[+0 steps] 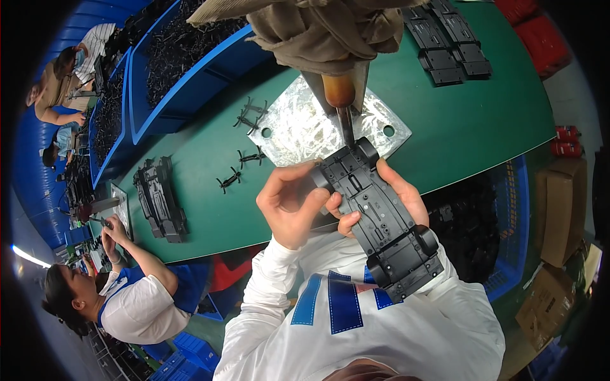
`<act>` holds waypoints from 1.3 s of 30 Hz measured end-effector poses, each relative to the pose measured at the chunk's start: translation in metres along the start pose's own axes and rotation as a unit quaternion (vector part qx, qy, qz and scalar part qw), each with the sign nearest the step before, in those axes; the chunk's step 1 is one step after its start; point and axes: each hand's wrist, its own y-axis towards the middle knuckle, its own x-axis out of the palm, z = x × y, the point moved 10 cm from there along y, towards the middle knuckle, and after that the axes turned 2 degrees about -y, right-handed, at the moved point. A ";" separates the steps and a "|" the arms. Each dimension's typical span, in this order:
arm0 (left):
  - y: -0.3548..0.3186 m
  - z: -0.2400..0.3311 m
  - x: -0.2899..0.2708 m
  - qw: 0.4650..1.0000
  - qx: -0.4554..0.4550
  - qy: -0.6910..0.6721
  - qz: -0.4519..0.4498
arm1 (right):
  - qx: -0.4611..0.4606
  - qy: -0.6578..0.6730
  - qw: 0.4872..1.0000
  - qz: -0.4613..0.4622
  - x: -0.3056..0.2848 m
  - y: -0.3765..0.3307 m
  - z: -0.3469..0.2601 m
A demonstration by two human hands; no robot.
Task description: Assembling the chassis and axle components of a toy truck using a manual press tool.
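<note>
A black plastic toy car chassis (380, 216) with wheels at its corners is held tilted in front of my chest. My right hand (405, 192) wraps around it, the thumb along the right edge and fingertips showing at the left edge. With thumb and fingers closed, my left hand (289, 204) grips the wheel (323, 178) at its far left corner. Just over the chassis's far end comes the narrow metal tip of a cloth-wrapped bench tool (344, 124); whether they touch I cannot tell. Beneath lies a shiny metal plate (289, 124).
Several small black axle-like parts (230, 180) lie left of the plate on the green table (445, 146). More black chassis sit at left (160, 200) and far right (448, 47). Blue bins (190, 82) of small parts stand far left. A co-worker (136, 286) works at left.
</note>
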 end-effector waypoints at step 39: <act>-0.001 0.002 0.000 1.000 0.001 0.000 0.002 | -0.022 -0.025 0.999 0.001 0.008 -0.002 0.000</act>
